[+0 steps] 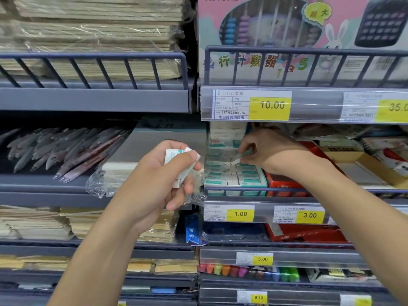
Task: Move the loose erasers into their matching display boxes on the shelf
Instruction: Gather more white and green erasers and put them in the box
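The grey metal shelf (254, 191) with a low railing, right of centre, carries a white-and-teal cardboard display box of erasers (234, 176); a red cardboard box (281, 183) sits just beside it. Yellow price labels (240, 214) line its front edge.

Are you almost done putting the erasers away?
Partly. The box on the shelf already holds rows of teal-and-white erasers. The right hand is pinching one eraser over the box, about to slot it in. The left hand grips a bunch of erasers, so those are left to place.
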Demonstrator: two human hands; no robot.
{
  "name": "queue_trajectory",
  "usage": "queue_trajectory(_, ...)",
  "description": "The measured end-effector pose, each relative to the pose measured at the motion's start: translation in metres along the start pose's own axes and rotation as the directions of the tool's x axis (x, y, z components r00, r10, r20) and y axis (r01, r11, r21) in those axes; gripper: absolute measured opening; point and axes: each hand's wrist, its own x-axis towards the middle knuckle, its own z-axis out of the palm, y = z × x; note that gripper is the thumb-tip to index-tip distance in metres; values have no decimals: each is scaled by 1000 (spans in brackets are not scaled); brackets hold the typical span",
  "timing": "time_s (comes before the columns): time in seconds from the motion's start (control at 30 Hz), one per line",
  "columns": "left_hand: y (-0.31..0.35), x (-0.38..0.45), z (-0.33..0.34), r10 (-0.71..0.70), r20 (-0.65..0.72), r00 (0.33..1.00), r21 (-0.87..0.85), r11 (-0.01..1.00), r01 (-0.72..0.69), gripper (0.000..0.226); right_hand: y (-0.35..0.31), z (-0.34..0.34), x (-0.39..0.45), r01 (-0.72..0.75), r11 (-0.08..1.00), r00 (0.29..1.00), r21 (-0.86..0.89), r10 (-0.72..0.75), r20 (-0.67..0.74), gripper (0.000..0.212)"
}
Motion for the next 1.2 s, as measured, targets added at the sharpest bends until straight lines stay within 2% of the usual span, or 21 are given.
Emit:
queue_trajectory(0.3, -3, 0, -3, 55, 55, 997, 56, 997, -58, 9, -4, 3, 4, 16, 998, 997, -65, -11, 77, 11)
queue_trajectory(0.47, -4, -1, -4, 38, 35, 999, 39, 998, -39, 11, -8, -6, -3, 99, 987, 985, -126, -79, 152, 10)
queue_trajectory(0.5, -4, -1, -4, 34, 35, 999, 30, 999, -35, 11, -11, -8, -7, 125, 988, 986, -86, -115, 118, 7)
queue_trajectory(0.57, -4, -1, -3, 25, 36, 999, 14, 1000, -26, 9, -17, -9, -20, 208, 963, 977, 173, -213, 14, 27)
queue_trajectory(0.63, -4, -1, -2, 12, 33, 999, 5, 1000, -12, 10, -29, -12, -37, 326, 790, 931, 518, -364, -32, 39)
queue_trajectory(0.7, -4, -1, -1, 5, 38, 999, 0, 1000, -5, 19, -38, -9, -48, 391, 651, 879, 651, -473, -55, 42)
queue_trajectory(0.77, -4, -2, 1, -4, 39, 999, 8, 1000, 4, 21, -46, -4, -50, 442, 617, 863, 651, -491, -121, 37)
queue_trajectory(0.83, -3, -3, 2, -27, 34, 999, 14, 1000, 27, 13, -49, -1, -49, 449, 603, 872, 659, -456, -177, 29)
queue_trajectory(1.0, -1, -6, -1, -68, 18, 998, 0, 998, 68, 13, -41, -2, -47, 485, 572, 849, 661, -490, -199, 23)
queue_trajectory(1.2, -4, -7, -8, -6, -95, 995, 44, 999, 10, 8, -15, -5, -37, 402, 615, 915, 679, -296, -273, 14)
